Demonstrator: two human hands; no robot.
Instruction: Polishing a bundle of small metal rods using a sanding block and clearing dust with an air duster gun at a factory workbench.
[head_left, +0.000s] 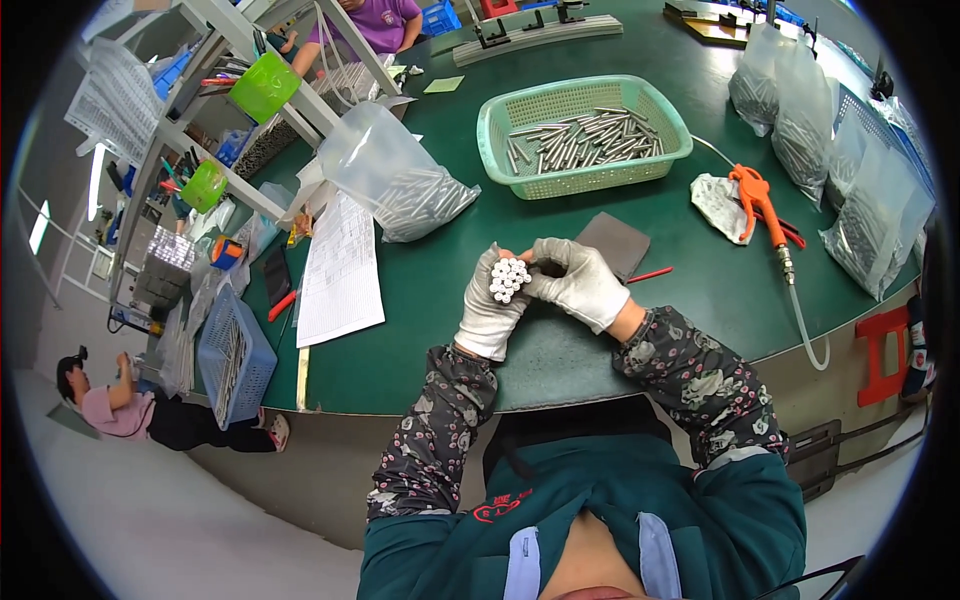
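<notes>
1. At frame centre, our gloved left hand [490,315] is clamped around a bundle of metal rods [508,279], their long axis pointing up at us.
2. Just right, our right hand [580,283] closes on the bundle's side, touching it.

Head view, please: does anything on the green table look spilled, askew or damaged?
Nothing stands out. The bundle of metal rods sits gathered in the left hand, steadied by the right hand; the rest lie inside the green basket and the clear bag.

White gloved hands [540,290], silver rods [508,279], mint basket [500,120], green table [450,300]
</notes>
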